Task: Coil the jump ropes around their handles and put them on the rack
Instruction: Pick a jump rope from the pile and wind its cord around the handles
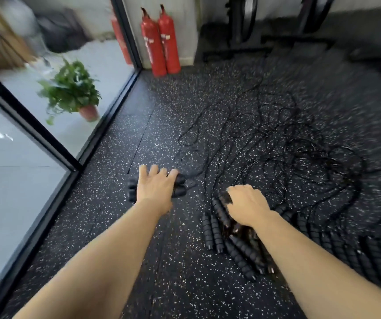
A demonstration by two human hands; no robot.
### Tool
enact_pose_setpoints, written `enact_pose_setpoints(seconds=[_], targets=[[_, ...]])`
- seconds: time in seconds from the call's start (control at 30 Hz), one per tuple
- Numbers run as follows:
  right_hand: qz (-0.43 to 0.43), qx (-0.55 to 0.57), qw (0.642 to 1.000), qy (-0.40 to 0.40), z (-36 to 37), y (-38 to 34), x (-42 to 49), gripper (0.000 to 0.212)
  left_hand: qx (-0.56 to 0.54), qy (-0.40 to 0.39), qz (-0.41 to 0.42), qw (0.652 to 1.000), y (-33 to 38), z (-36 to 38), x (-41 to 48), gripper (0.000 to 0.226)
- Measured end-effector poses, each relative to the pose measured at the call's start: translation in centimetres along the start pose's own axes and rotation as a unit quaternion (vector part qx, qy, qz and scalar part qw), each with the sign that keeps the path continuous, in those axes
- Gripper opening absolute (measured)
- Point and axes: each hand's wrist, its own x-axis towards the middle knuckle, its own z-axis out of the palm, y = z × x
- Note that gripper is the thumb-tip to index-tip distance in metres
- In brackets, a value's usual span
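Head view looks down at a speckled rubber floor [138, 226] on which many black jump ropes [277, 139] lie spread out, their thin cords crossing one another in a loose tangle that fills the middle and right of the picture. The left hand [156, 187] lies on top of a small bundle of handles [180, 188] set apart to the left of the tangle, with its fingers stretched out straight over the bundle rather than wrapped round it; the blur makes it hard to say whether cord is wound on this bundle. The right hand [248, 203] is down on the near end of a long row of handles [214, 231] that lie side by side and run off to the right edge. Its fingers bend downward out of sight, so it is not possible to tell whether they have closed on a handle or only rest there. As a judgement, the task seems to be near its beginning: nearly every rope lies uncoiled, at most one bundle may be gathered, and nothing shows as put away. Dark equipment [242, 26] stands by the far wall, too blurred to tell whether it is the rack. Two red fire extinguishers [160, 42] stand in the corner, and a potted plant [72, 90] sits beyond the glass wall [12, 180] on the left.
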Motion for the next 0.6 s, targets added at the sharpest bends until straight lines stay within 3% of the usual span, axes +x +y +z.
enact_pose_setpoints(seconds=[0.17,0.4,0.6], targets=[[0.001,0.015,0.999,0.035,-4.3,-0.2,-4.4,0.033,0.058,0.049,0.014,0.997,-2.0,-9.1,-1.8,0.070],[-0.028,0.094,0.992,0.079,-9.6,-1.4,-7.6,0.041,0.085,0.059,0.054,0.993,-2.3,-16.7,-4.9,0.072],[-0.068,0.251,0.959,0.114,-12.5,-3.3,-8.1,0.078,0.017,0.022,0.070,0.997,-3.1,-22.2,-5.5,0.058]])
